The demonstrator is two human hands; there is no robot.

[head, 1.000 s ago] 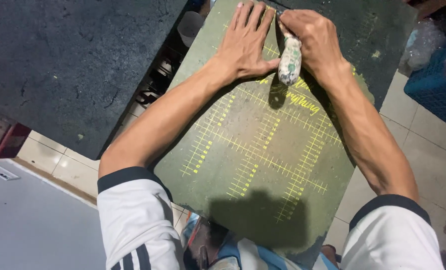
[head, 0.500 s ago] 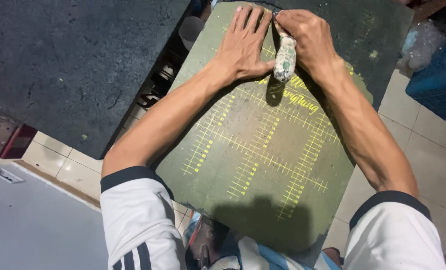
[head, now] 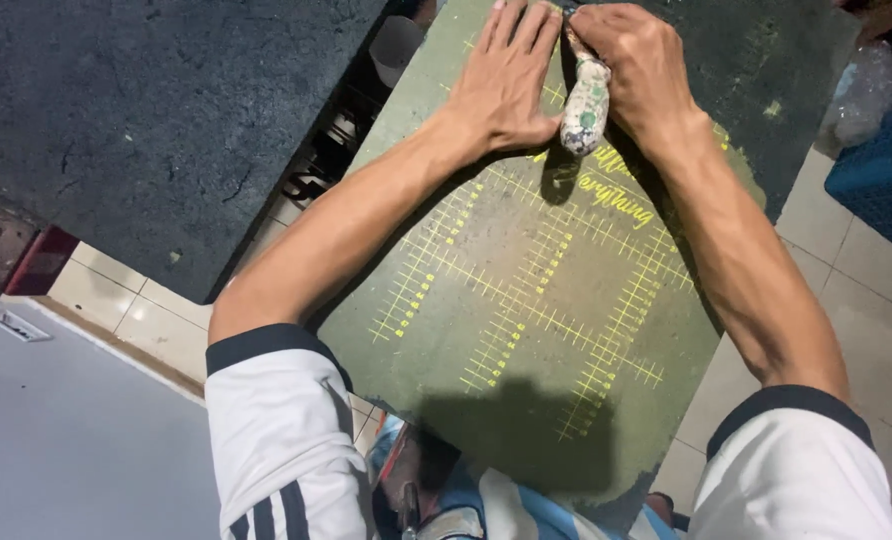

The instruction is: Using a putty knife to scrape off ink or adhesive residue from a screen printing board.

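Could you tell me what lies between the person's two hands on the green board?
In the head view, the paint-spattered tool handle stands between the left hand and the right hand, which grips it over the green board marked with yellow grid lines.

A: Top edge clips the left hand point(head: 506, 85); fingertips gone past the frame; same edge cuts the right hand point(head: 641, 75).

B: And that paint-spattered handle point(head: 586, 100); its working end sits buried under the right grip; can't tell what tool it is.

A: Yellow lettering on the green surface point(head: 526, 330); partly under the forearm; blue crate point(head: 881, 180) cropped at right.
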